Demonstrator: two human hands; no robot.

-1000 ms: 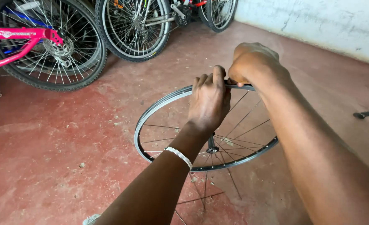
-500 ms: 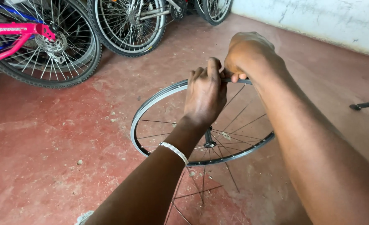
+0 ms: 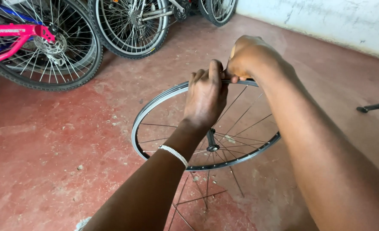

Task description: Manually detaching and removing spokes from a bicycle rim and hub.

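Observation:
A bare bicycle wheel rim (image 3: pixel 155 107) with thin spokes and a dark hub (image 3: pixel 212 147) is held tilted above the red floor. My left hand (image 3: pixel 206 96), with a white bead bracelet on its wrist, grips the far edge of the rim with fingers curled over it. My right hand (image 3: pixel 251 57) is clenched on the same stretch of rim just to the right, touching the left hand. What the right fingers pinch is hidden. Loose spokes (image 3: pixel 206 192) hang below the near edge.
Several parked bicycles stand at the back left: a pink-framed one (image 3: pixel 14 36) with a knobby tyre (image 3: pixel 57 47) and another wheel (image 3: pixel 131 25). A white wall (image 3: pixel 326 19) runs along the back right. A dark bar end (image 3: pixel 375 106) lies at the right.
The view has drifted slightly, with both hands and the rim a little lower and further right in it. Both hands keep their grip on the rim's far edge.

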